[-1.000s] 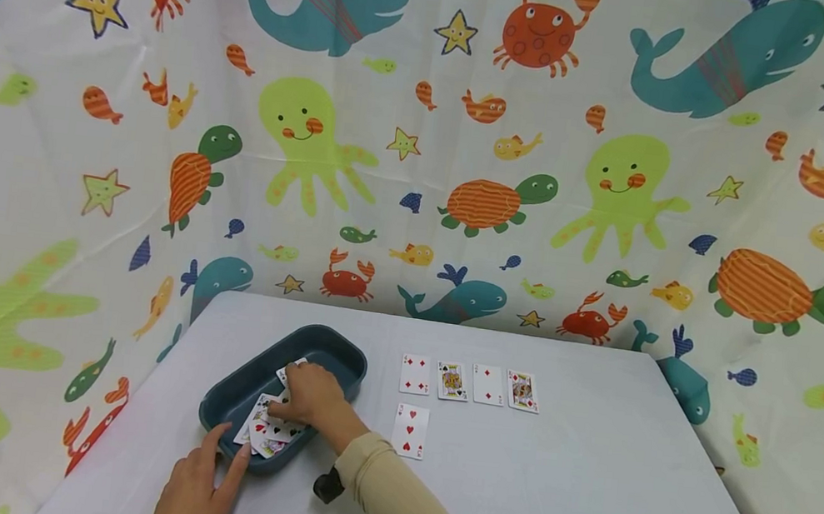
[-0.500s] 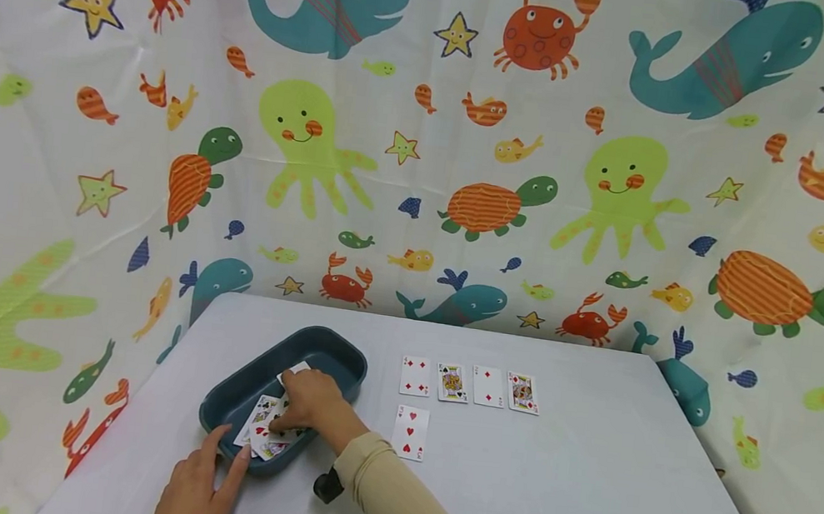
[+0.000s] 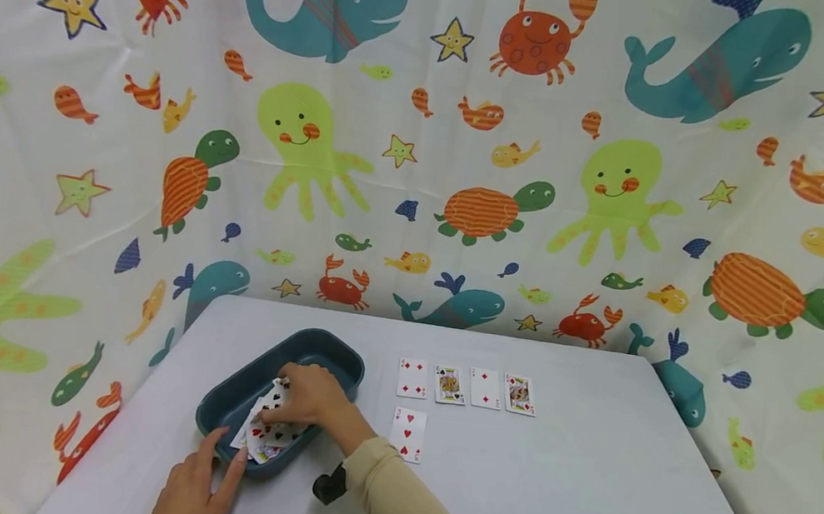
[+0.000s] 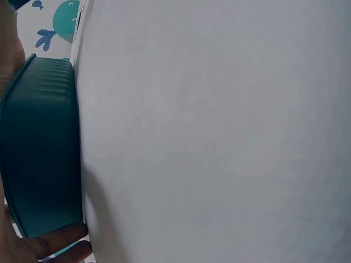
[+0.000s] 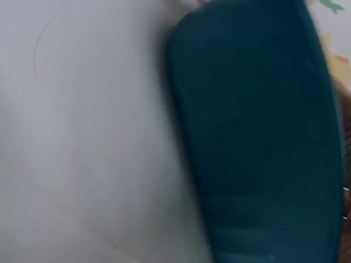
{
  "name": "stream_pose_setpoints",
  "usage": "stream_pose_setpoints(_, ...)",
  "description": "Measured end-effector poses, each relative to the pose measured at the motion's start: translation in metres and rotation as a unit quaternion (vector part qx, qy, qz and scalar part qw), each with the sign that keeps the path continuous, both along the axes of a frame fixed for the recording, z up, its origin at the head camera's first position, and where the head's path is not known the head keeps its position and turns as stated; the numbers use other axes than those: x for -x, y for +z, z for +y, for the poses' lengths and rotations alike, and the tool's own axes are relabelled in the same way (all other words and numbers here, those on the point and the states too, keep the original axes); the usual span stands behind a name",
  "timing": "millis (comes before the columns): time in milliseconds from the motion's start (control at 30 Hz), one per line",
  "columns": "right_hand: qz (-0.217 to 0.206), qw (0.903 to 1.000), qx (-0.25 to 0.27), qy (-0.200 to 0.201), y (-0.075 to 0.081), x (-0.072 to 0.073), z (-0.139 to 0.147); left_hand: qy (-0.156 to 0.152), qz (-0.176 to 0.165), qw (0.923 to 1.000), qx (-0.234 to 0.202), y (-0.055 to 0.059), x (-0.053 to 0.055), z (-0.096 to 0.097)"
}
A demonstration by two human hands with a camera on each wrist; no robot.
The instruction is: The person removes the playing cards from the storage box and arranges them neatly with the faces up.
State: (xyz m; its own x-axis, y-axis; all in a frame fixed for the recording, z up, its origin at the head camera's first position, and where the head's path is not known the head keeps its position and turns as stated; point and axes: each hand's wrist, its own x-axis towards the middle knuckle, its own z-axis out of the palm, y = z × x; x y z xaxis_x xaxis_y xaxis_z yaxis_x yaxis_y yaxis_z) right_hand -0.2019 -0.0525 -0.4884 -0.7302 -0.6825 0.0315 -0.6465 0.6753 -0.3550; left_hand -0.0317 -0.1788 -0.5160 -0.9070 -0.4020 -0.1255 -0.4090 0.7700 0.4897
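A dark teal tray [image 3: 224,396] lies at the left of the table, with several playing cards [image 3: 258,446] in a loose pile toward its near end. My right hand [image 3: 314,397] reaches into it from the right and pinches a white card with black pips [image 3: 277,395] between thumb and fingers, over the pile. At the tray's near corner rests my left hand [image 3: 196,481], thumb and forefinger spread along the rim. In the left wrist view, its straight fingers [image 4: 60,238] touch the outer wall. The right wrist view shows mostly the tray's outer wall [image 5: 258,126]; the held card is hidden there.
Right of the tray, a four of diamonds [image 3: 413,378], a black-suit king [image 3: 450,385], a two of diamonds [image 3: 485,389] and a red-suit court card [image 3: 520,395] form a row. Below the first lies a three of hearts [image 3: 407,435]. Behind the table hangs a sea-animal curtain [image 3: 387,204].
The right hand has drawn up a black-pipped card, which now shows between its thumb and fingers over the pile. The left hand stays at the tray's corner; the head view shifts slightly.
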Motion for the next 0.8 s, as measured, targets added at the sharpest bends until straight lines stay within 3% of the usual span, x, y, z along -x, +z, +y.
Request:
stream_pose_setpoints(367, -0.045, 0.9891, 0.139, 0.016, 0.011, -0.006, 0.027, -0.002, -0.006, 1.0, 0.001, -0.002, 0.001, -0.003)
stream_pose_setpoints(600, -0.069, 0.9692, 0.235, 0.029, 0.021, -0.012, 0.046, -0.003, 0.0, 1.0, 0.0, 0.0, 0.0, -0.002)
stream_pose_setpoints(800, -0.101, 0.9541, 0.28, 0.034, 0.016, -0.018, 0.064, -0.003, 0.006, 1.0, 0.0, -0.001, 0.0, -0.002)
